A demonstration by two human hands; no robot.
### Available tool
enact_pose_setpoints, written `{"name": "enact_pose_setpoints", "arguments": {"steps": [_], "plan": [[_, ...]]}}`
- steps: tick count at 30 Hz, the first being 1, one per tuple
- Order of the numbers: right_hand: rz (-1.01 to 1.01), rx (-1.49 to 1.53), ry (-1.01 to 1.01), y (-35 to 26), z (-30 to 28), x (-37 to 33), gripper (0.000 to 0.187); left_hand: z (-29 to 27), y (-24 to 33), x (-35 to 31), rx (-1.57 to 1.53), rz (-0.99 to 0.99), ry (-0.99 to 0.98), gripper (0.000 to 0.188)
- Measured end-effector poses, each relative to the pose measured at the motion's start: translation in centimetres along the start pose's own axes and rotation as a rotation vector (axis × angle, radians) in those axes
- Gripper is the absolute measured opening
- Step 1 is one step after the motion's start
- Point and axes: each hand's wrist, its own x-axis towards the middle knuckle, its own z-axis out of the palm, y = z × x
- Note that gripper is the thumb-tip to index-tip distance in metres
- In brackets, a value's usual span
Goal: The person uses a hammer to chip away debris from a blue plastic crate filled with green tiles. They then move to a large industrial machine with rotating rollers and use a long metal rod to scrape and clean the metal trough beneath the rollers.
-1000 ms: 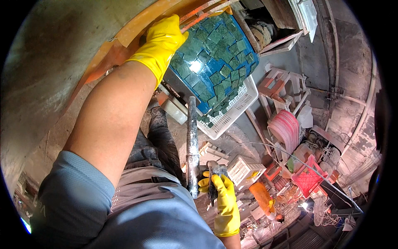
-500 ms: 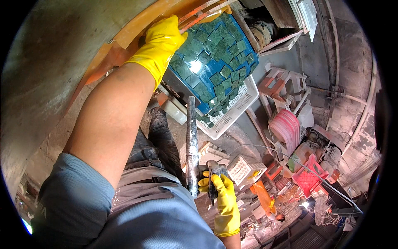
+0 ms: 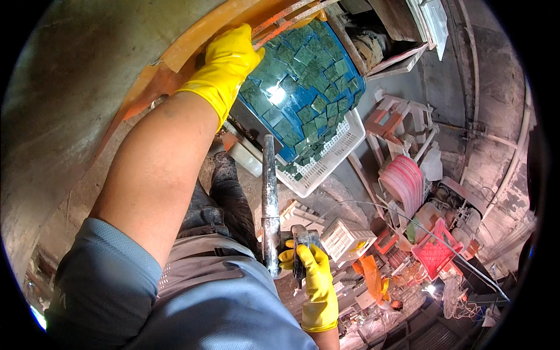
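Note:
My left hand (image 3: 230, 61), in a yellow rubber glove, reaches to the top of the view. It is closed at the end of a rusty orange metal bar (image 3: 280, 30); the fingertips are hidden. Right beside it, many flat dark green square pieces (image 3: 315, 64) lie on a blue sloping surface (image 3: 300, 98), some sliding over a white perforated crate (image 3: 315, 169) below. My right hand (image 3: 315, 280), also yellow-gloved, has its fingers wrapped round a black handle-like part (image 3: 299, 251). This part sits against an upright worn metal pipe (image 3: 269, 204) in front of my body.
A large curved dull metal surface (image 3: 70, 87) fills the left side. To the right stand a wooden stool-like frame (image 3: 391, 119), a stack of pink round-edged sheets (image 3: 402, 181), a white crate (image 3: 347, 240) and a red crate (image 3: 436, 251). A thin hose (image 3: 443, 242) crosses the lower right.
The view has shifted very slightly. Both hands keep their places and grips, and the green pieces look almost unchanged.

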Motion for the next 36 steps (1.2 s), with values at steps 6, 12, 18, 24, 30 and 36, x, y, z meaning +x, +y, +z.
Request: {"name": "enact_pose_setpoints", "arguments": {"steps": [6, 12, 18, 24, 30, 36], "plan": [[-0.003, -0.002, -0.013, -0.4, 0.0, 0.2, 0.048, 0.0, -0.1, 0.0, -0.006, -0.013, 0.013, 0.059], [-0.009, -0.025, -0.011, -1.2, 0.4, 0.1, 0.048, -0.6, 0.2, 0.1, -0.01, -0.022, -0.014, 0.059], [0.004, -0.043, -0.025, -1.4, 0.3, 0.4, 0.048, -0.7, 0.3, 0.0, -0.013, -0.022, -0.02, 0.053], [0.019, -0.053, -0.015, -1.8, 0.6, 0.6, 0.049, -1.1, 0.4, 0.1, -0.017, -0.035, -0.023, 0.052], [0.015, -0.039, -0.029, -1.9, 0.7, 1.0, 0.048, -1.1, 0.4, 0.0, -0.031, -0.043, -0.005, 0.049], [0.017, -0.066, -0.026, -2.6, 1.1, 1.0, 0.047, -1.1, 0.3, 0.0, -0.018, -0.033, 0.006, 0.048]]}}
